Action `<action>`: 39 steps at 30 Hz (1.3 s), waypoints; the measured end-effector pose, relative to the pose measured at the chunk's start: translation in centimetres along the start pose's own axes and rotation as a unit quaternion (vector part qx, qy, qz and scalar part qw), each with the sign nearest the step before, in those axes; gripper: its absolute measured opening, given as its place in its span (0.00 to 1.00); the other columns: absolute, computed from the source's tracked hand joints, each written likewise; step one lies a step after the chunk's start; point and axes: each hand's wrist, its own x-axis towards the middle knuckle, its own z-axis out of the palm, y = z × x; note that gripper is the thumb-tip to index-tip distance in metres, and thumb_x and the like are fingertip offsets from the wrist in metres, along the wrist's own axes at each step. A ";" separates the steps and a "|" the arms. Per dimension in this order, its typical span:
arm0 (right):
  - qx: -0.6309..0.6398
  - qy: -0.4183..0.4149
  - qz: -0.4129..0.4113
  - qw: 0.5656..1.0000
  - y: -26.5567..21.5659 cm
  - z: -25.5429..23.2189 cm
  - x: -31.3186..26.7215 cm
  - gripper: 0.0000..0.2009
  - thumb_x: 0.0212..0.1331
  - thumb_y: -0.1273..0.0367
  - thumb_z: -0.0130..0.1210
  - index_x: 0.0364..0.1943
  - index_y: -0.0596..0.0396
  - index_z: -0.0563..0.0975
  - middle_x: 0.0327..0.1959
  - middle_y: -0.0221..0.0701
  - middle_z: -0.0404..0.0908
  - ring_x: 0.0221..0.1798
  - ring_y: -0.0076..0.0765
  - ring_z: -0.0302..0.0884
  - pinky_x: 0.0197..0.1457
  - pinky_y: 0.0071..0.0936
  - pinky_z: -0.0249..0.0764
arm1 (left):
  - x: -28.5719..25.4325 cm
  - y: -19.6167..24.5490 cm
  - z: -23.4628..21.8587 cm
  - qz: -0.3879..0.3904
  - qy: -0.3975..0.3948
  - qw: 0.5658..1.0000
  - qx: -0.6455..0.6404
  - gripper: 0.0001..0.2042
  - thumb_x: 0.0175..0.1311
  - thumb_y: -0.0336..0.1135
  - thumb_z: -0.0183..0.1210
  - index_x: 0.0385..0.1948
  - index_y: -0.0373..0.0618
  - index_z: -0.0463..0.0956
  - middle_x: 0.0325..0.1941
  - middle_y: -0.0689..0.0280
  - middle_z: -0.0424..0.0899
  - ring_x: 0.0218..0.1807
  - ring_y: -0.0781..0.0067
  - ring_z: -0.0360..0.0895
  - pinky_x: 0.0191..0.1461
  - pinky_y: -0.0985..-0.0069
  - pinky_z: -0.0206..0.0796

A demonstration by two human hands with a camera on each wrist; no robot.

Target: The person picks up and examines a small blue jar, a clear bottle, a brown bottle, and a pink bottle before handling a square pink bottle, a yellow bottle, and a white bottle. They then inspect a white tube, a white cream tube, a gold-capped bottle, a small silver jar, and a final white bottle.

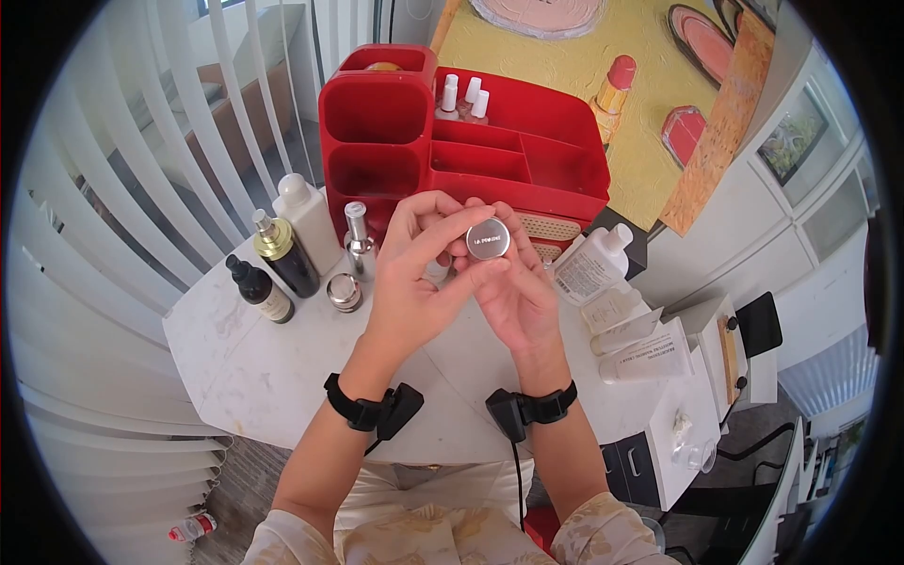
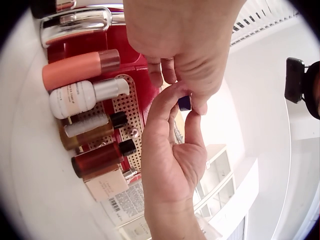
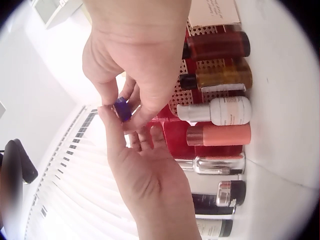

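A small dark blue jar [image 3: 122, 109] with a round silver lid [image 1: 488, 238] is held up in front of me, lid towards my head. My left hand [image 1: 421, 268] pinches it from the left, its forefinger along the lid's upper edge and its thumb below. From the right, my right hand [image 1: 524, 297] grips the same jar with curled fingers. In the left wrist view the jar [image 2: 184, 103] is mostly hidden between the fingertips. Behind the hands, an orange bottle [image 2: 80, 69] and a white pump bottle [image 2: 75, 100] stand before the organizer.
A red organizer [image 1: 565, 174] with compartments stands at the back of the marble-patterned table [image 1: 282, 377]. On the left are a black spray bottle [image 1: 259, 290], a gold-collared bottle [image 1: 285, 254] and a silver-lidded jar [image 1: 345, 293]. At right lie white tubes [image 1: 650, 353] beside a white bottle [image 1: 591, 267].
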 end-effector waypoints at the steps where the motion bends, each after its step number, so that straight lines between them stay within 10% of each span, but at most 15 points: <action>1: 0.007 0.000 -0.003 1.000 0.0 -0.1 -0.1 0.23 0.77 0.69 0.47 0.73 0.54 0.63 0.76 0.40 0.63 0.71 0.43 0.71 0.74 0.40 0.71 | 0.2 0.7 0.0 0.002 0.005 1.000 0.010 0.20 0.58 0.24 0.70 0.54 0.41 0.83 0.55 0.62 0.72 0.49 0.72 0.73 0.53 0.75 0.71; 39: -0.005 0.028 -0.020 0.999 0.7 -0.1 -0.1 0.23 0.77 0.68 0.50 0.73 0.54 0.64 0.75 0.39 0.65 0.74 0.37 0.67 0.76 0.39 0.68 | -0.2 0.5 0.1 -0.050 0.010 0.997 -0.058 0.14 0.69 0.25 0.62 0.56 0.40 0.82 0.55 0.61 0.76 0.54 0.74 0.75 0.56 0.78 0.68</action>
